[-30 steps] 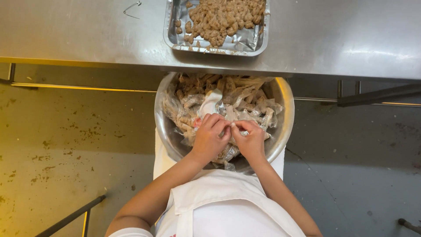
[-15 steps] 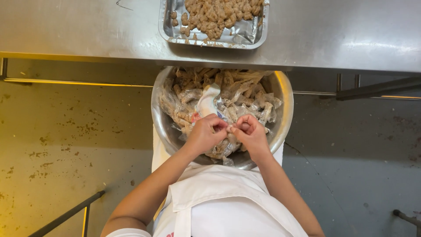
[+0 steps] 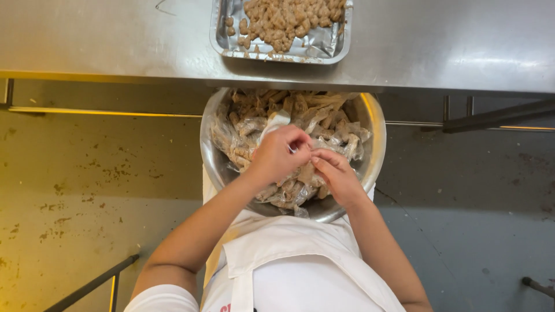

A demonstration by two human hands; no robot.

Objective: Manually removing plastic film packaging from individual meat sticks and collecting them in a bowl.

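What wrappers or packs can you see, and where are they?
Foil tray: on the steel table at the top, rectangular, shiny silver, holding brown lumps.
Clear wrappers: crinkly see-through plastic around brown pieces, piled in the round metal bowl.
One wrapped piece: pinched between the left hand and right hand.
No signs or screens.

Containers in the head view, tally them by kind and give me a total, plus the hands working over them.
Round steel bowl of clear-wrapped brown pieces: 1
Rectangular foil tray of brown lumps on the steel table: 1
Bare hands, left hand and right hand: 2
Total: 4
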